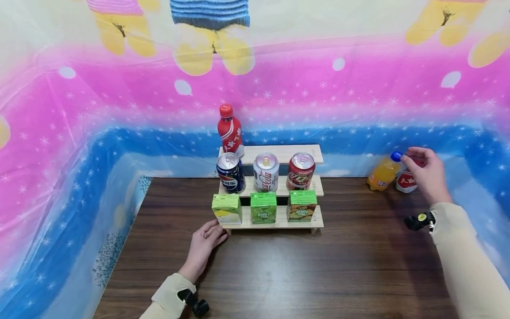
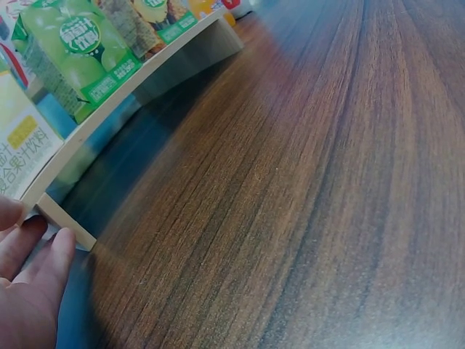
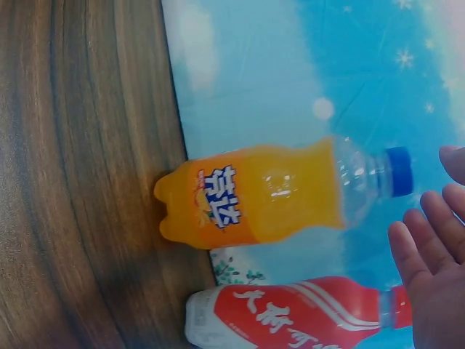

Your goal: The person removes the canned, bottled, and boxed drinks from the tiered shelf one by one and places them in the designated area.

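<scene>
My left hand (image 1: 205, 243) grips the front left corner of a three-step wooden rack (image 1: 275, 224), with fingertips around its short leg (image 2: 69, 222). Over at the right, my right hand (image 1: 428, 170) hovers with thumb and fingers spread beside the blue cap of an orange soda bottle (image 1: 380, 173). In the right wrist view a small gap separates the fingers (image 3: 425, 243) from that cap. Behind the hand stands a red and white cola bottle (image 3: 290, 313), its cap partly hidden by the fingers in that view.
On the rack's top step is a red bottle (image 1: 230, 133). The middle step bears a dark blue can (image 1: 231, 175), a silver can (image 1: 266, 173) and a red can (image 1: 301, 172). Juice cartons (image 1: 263, 208) line the lowest step. A patterned cloth (image 1: 279, 102) hangs behind the table (image 1: 279, 270).
</scene>
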Tool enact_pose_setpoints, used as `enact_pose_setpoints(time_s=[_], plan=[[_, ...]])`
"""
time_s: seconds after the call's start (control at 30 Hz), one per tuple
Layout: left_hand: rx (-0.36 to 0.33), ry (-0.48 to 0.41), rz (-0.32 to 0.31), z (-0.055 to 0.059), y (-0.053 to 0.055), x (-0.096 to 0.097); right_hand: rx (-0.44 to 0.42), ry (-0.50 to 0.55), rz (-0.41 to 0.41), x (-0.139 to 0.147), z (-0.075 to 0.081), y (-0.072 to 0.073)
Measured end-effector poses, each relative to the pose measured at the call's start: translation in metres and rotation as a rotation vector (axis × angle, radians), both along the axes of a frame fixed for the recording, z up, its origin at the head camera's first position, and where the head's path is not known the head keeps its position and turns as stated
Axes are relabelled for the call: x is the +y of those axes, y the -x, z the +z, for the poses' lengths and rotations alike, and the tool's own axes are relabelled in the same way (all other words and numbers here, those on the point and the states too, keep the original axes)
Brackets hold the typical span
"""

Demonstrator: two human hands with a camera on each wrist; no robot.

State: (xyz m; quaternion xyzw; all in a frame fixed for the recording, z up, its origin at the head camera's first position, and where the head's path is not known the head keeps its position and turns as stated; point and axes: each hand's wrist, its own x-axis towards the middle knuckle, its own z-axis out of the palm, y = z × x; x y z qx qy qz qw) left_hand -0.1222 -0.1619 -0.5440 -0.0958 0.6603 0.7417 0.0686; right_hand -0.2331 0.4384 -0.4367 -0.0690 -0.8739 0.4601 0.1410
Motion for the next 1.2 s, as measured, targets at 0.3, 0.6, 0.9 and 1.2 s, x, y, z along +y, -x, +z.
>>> enact_pose_setpoints(time_s=[0.3,0.6,0.9,1.2], plan=[[-0.016,0.008,0.011,-0.001,0.0,-0.001,0.042,-0.028,0.035,-0.018,0.018,-0.011],[-0.018,0.019,0.023,-0.001,0.0,0.001,0.09,-0.072,0.083,-0.045,0.031,-0.021],[-0.012,0.019,0.034,0.001,0.001,0.003,0.114,-0.123,0.149,-0.076,0.048,-0.029],[-0.013,0.01,0.051,0.001,0.003,0.002,0.143,-0.133,0.234,-0.105,0.06,-0.029]])
